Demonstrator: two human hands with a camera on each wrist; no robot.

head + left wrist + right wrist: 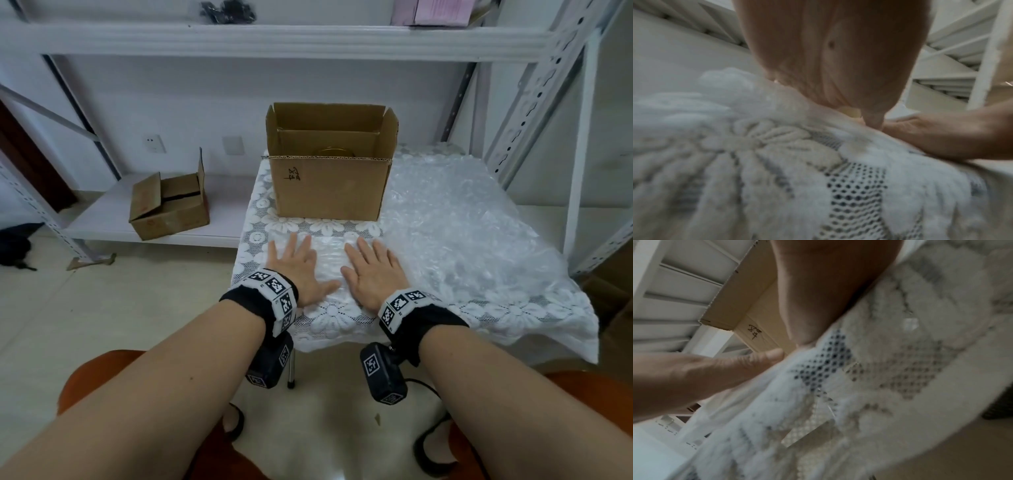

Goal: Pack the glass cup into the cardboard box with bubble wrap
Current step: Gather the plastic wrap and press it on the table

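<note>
An open cardboard box stands at the back of the small table, flaps up. The rounded rim of the glass cup shows inside it, mostly hidden by the front wall. Clear bubble wrap covers the table's right side and reaches under my palms. My left hand and right hand lie flat, side by side, fingers straight, pressing on the wrap in front of the box. In the left wrist view my left hand rests on lace. The right wrist view shows my right hand and the box.
A white lace tablecloth covers the table and hangs over its front edge. A second, smaller cardboard box sits on the low shelf to the left. White metal shelving surrounds the table. My knees and an orange seat are below.
</note>
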